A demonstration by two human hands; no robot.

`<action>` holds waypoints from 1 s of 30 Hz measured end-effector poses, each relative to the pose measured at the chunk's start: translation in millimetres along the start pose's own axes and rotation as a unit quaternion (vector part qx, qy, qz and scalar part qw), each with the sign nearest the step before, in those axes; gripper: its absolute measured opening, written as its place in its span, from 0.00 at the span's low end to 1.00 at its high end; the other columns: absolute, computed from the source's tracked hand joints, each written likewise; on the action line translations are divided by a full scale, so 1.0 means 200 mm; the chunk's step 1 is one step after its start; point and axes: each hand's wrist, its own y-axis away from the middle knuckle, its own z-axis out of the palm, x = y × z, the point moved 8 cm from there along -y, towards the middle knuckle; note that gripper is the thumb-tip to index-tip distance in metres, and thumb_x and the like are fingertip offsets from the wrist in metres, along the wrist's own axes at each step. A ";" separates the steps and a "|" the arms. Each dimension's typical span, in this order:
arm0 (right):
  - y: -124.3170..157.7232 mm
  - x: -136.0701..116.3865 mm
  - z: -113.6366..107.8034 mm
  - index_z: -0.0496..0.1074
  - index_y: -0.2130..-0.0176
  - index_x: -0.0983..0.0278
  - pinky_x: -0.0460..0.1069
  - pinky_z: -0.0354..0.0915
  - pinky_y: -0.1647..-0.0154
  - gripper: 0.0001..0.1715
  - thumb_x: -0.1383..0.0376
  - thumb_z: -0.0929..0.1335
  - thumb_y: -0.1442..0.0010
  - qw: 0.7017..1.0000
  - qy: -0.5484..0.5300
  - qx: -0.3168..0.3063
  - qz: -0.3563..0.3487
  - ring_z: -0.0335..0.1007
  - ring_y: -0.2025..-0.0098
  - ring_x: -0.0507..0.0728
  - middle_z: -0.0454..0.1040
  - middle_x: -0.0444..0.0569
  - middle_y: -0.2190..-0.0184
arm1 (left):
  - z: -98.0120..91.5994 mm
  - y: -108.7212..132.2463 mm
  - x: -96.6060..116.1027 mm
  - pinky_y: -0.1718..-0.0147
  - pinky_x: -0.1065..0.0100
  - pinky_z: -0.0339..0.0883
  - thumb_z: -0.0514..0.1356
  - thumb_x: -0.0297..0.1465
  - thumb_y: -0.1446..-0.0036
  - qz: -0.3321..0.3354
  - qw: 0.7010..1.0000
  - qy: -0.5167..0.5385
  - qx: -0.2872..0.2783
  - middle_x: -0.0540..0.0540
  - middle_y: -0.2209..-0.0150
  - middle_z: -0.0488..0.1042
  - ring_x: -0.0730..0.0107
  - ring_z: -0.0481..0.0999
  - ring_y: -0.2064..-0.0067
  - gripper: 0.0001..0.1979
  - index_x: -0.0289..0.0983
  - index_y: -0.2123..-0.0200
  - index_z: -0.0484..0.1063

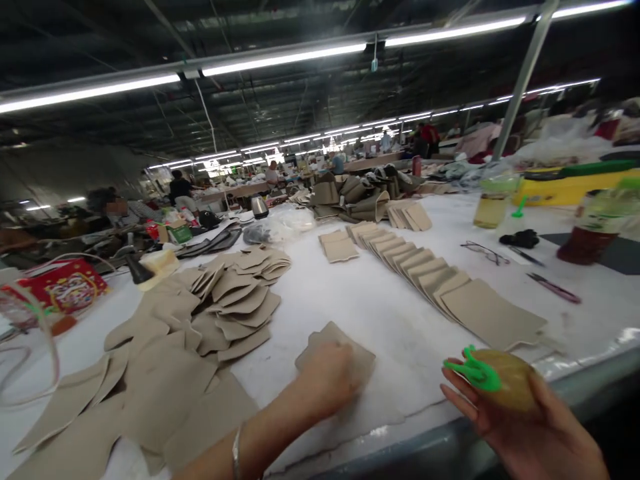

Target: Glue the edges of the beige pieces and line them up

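Observation:
My left hand point(333, 377) is closed over a small beige cut panel point(316, 343) lying flat on the white table. The hand is slightly blurred and its fingertips are hidden, so I cannot tell what they grip. Resting in my right hand point(540, 427) is a rounded yellow-brown container point(510, 379) with a bright green top point(479, 372) pointing left. The right fingers curve around it, above the table's front edge. A loose pile of beige panels point(245, 293) lies left of my left hand. An overlapping row of similar panels point(420, 267) runs beyond it to the right.
Scissors point(554, 288), eyeglasses point(484, 253), a bottle of dark red liquid point(587, 240) and a bottle of pale yellow liquid point(490, 208) stand or lie at right. A red box point(67, 287) sits far left. Darker pieces point(350, 193) are heaped behind; people work farther back.

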 end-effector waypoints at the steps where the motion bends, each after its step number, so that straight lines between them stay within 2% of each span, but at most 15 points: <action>1: 0.02 -0.01 0.00 0.76 0.59 0.54 0.70 0.72 0.59 0.20 0.50 0.73 0.52 1.000 -0.009 0.022 0.006 0.70 0.50 0.76 0.76 0.52 0.52 | 0.02 0.02 -0.01 0.52 0.61 0.65 0.57 0.37 0.45 0.007 1.000 -0.015 0.004 0.40 0.52 0.71 0.55 0.70 0.51 0.17 0.36 0.54 0.72; 3: 0.05 -0.03 0.01 0.76 0.59 0.54 0.69 0.73 0.58 0.23 0.54 0.76 0.56 1.000 -0.008 0.026 -0.001 0.69 0.49 0.74 0.75 0.50 0.52 | 0.05 0.06 -0.03 0.50 0.59 0.64 0.57 0.33 0.46 0.018 0.999 -0.037 0.014 0.38 0.50 0.68 0.54 0.68 0.49 0.16 0.35 0.54 0.72; 6: 0.06 -0.02 0.02 0.76 0.59 0.56 0.66 0.74 0.59 0.27 0.56 0.79 0.61 1.000 -0.001 0.005 -0.006 0.73 0.54 0.70 0.76 0.48 0.57 | 0.09 0.08 -0.05 0.49 0.59 0.63 0.55 0.28 0.46 0.003 0.998 -0.059 0.016 0.36 0.49 0.67 0.55 0.67 0.48 0.16 0.33 0.54 0.71; 8: 0.07 -0.01 0.03 0.76 0.60 0.57 0.65 0.75 0.61 0.30 0.57 0.81 0.65 1.000 0.004 0.005 -0.007 0.74 0.57 0.68 0.77 0.48 0.58 | 0.10 0.08 -0.04 0.49 0.59 0.64 0.55 0.28 0.46 0.000 0.998 -0.065 0.012 0.36 0.50 0.67 0.55 0.67 0.49 0.15 0.32 0.54 0.70; 12: 0.07 -0.02 0.03 0.77 0.59 0.58 0.62 0.77 0.62 0.36 0.57 0.82 0.70 1.000 0.023 0.018 -0.009 0.73 0.56 0.70 0.76 0.51 0.55 | 0.08 0.06 0.00 0.49 0.60 0.64 0.56 0.30 0.45 0.003 0.997 -0.073 -0.001 0.37 0.50 0.67 0.55 0.67 0.50 0.15 0.33 0.54 0.70; 15: 0.07 -0.04 0.03 0.77 0.59 0.57 0.61 0.76 0.62 0.31 0.56 0.81 0.66 0.999 0.036 0.020 -0.018 0.74 0.55 0.70 0.76 0.50 0.54 | 0.09 0.03 0.01 0.51 0.60 0.66 0.57 0.29 0.48 -0.018 0.996 -0.087 -0.009 0.35 0.50 0.66 0.53 0.67 0.50 0.17 0.31 0.54 0.70; 18: 0.07 -0.05 0.03 0.78 0.60 0.56 0.58 0.77 0.63 0.25 0.54 0.79 0.60 0.997 0.065 0.008 -0.042 0.75 0.57 0.68 0.77 0.50 0.56 | 0.10 -0.01 0.02 0.54 0.58 0.67 0.57 0.27 0.51 -0.035 0.993 -0.110 0.009 0.32 0.52 0.67 0.51 0.69 0.52 0.18 0.28 0.54 0.71; 21: 0.07 -0.07 0.03 0.78 0.60 0.57 0.54 0.76 0.63 0.25 0.52 0.78 0.59 0.992 0.106 -0.010 -0.070 0.75 0.59 0.67 0.77 0.53 0.58 | 0.10 -0.06 0.04 0.58 0.58 0.68 0.55 0.25 0.49 -0.031 0.991 -0.130 0.013 0.31 0.54 0.69 0.51 0.72 0.56 0.18 0.27 0.54 0.72; 26: 0.06 -0.16 0.07 0.77 0.57 0.55 0.52 0.74 0.59 0.30 0.50 0.78 0.61 0.973 0.183 -0.026 -0.139 0.73 0.57 0.67 0.77 0.52 0.58 | 0.01 -0.09 0.00 0.59 0.62 0.68 0.51 0.23 0.46 0.009 0.989 -0.146 0.001 0.37 0.58 0.74 0.58 0.74 0.59 0.14 0.34 0.61 0.75; 30: 0.06 -0.21 0.19 0.72 0.53 0.53 0.51 0.74 0.62 0.32 0.51 0.77 0.57 0.932 0.281 -0.077 -0.217 0.73 0.58 0.64 0.75 0.49 0.58 | -0.03 -0.09 -0.08 0.59 0.66 0.66 0.49 0.25 0.44 0.057 0.993 -0.098 0.005 0.45 0.63 0.77 0.63 0.75 0.60 0.14 0.40 0.63 0.75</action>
